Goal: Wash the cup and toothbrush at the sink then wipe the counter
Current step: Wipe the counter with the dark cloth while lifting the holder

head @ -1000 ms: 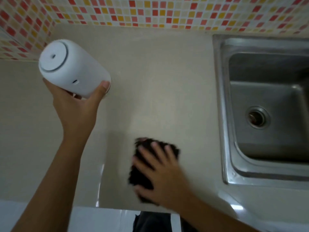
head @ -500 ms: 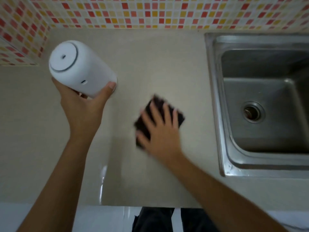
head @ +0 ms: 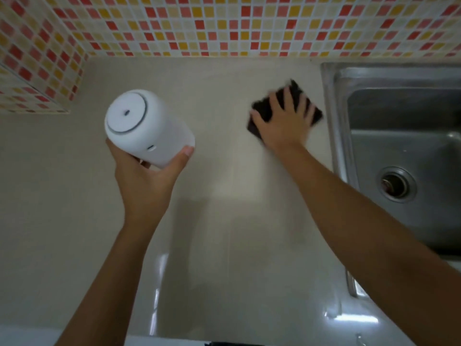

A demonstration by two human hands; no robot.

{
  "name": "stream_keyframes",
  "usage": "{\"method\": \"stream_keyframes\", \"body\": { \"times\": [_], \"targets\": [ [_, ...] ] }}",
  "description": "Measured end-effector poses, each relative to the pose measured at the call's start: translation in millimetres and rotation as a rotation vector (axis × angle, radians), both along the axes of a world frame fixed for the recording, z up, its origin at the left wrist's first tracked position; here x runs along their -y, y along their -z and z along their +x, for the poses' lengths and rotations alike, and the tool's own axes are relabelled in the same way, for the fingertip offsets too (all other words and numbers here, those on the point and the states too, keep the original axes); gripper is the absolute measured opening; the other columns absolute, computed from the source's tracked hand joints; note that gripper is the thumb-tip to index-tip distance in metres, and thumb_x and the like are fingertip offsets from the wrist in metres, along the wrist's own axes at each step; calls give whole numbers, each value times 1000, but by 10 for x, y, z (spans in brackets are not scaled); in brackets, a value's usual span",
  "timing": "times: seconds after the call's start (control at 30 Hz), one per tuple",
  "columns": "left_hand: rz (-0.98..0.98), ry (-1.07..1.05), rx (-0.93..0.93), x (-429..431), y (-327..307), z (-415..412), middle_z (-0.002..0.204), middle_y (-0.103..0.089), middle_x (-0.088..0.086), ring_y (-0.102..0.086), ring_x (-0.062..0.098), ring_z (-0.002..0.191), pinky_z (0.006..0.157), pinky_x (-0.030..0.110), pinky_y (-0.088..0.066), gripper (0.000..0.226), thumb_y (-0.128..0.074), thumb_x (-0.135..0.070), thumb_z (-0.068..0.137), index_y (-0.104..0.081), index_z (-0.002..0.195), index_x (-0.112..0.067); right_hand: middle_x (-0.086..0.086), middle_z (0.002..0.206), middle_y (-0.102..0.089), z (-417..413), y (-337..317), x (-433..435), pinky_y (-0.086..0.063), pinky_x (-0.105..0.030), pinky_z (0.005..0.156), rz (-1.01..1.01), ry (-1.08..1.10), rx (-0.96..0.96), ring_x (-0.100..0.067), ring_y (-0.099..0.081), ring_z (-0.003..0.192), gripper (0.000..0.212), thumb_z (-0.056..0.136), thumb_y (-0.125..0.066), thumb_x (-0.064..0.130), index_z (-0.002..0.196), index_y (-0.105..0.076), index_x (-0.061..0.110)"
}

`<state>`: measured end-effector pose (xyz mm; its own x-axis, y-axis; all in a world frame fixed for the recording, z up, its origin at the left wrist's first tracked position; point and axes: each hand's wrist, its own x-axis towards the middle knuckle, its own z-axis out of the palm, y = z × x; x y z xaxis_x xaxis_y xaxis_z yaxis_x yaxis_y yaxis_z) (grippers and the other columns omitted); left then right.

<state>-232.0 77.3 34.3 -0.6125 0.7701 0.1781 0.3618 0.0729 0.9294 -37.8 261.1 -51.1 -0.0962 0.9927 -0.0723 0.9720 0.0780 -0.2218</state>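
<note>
My left hand [head: 147, 181] grips a white cylindrical container [head: 144, 126] with a round lid and holds it lifted and tilted above the beige counter [head: 224, 233]. My right hand [head: 284, 121] lies flat, fingers spread, pressing a dark cloth [head: 264, 111] onto the counter near the back, just left of the sink. The cloth is blurred and mostly hidden under the hand. No cup or toothbrush shows.
A steel sink [head: 399, 146] with a round drain [head: 396, 184] fills the right side. Red, orange and yellow mosaic tiles [head: 224, 26] cover the back wall and a left corner ledge [head: 32, 91]. Wet glints lie along the counter's front edge.
My right hand has slid the dark cloth from the counter's front toward the back wall and rightward to the sink's rim. The left hand keeps holding the white container up.
</note>
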Motion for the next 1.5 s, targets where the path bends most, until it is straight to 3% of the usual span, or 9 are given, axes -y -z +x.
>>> {"method": "stream_keyframes", "body": {
  "times": [0.1,0.23,0.33,0.4,0.6,0.83,1.07,1.2,1.5],
  "targets": [
    [-9,-6,-18,22,-12,-1,140,-51,-1,-53,7,125,100,29,-51,98,-86,-32,70,-29,145,-8,-5,160,-15,-476,-11,-86,1,-57,115,11,-91,17,-41,-5,144,72,87,-24,69,149,-25,31],
    [-4,-33,15,-120,-26,0,140,-51,-3,-53,3,124,100,27,-50,100,-86,-34,68,-29,146,-11,-8,153,-34,-448,-20,1241,-11,-59,113,144,-444,-116,-43,-21,141,65,85,-45,61,141,-45,26],
    [-2,-19,42,-269,-46,32,138,-51,-7,-53,1,123,100,28,-50,97,-86,-31,70,-29,146,-13,0,157,-26,36,-134,2362,-15,-59,112,50,-719,-72,-36,-15,145,70,83,-46,65,144,-37,32],
    [-5,-12,41,-363,-52,37,137,-51,-8,-53,0,122,100,25,-50,96,-86,-32,70,-29,145,-14,6,158,-23,359,-150,2546,-15,-55,112,22,-798,-31,-29,-14,146,74,81,-43,71,146,-29,38],
    [-19,19,69,-518,47,113,137,-52,-8,-54,2,122,100,24,-49,97,-87,-34,68,-30,145,-14,-1,149,-41,127,-17,1058,-18,-56,113,144,-398,-86,-35,-32,138,65,82,-47,68,138,-48,33],
    [-71,126,28,-456,186,366,139,-50,-4,-51,3,126,106,33,-46,96,-88,-30,67,-29,142,-21,-1,160,-13,-107,-57,-784,-1,-55,117,-24,-161,52,-35,-7,145,79,83,-18,79,149,-19,37],
    [-100,143,56,-444,323,561,140,-49,-6,-48,-1,127,108,35,-44,95,-88,-34,65,-30,139,-25,-3,156,-29,433,-117,729,-11,-55,115,99,-195,-28,-38,-20,142,68,89,-34,68,147,-33,31],
    [-125,205,107,-405,359,754,132,-49,-15,-47,-12,121,102,13,-41,94,-89,-30,63,-32,138,-23,-1,158,-22,806,-215,1849,-15,-58,113,27,-303,10,-37,-16,144,69,88,-40,65,148,-29,33],
    [-146,316,106,-320,351,859,129,-42,-32,-43,-16,121,97,2,-34,91,-88,-19,66,-30,133,-39,0,157,-24,906,-225,2016,-16,-57,113,-17,-319,49,-35,-18,144,69,88,-41,66,148,-29,33]
  ]
}}
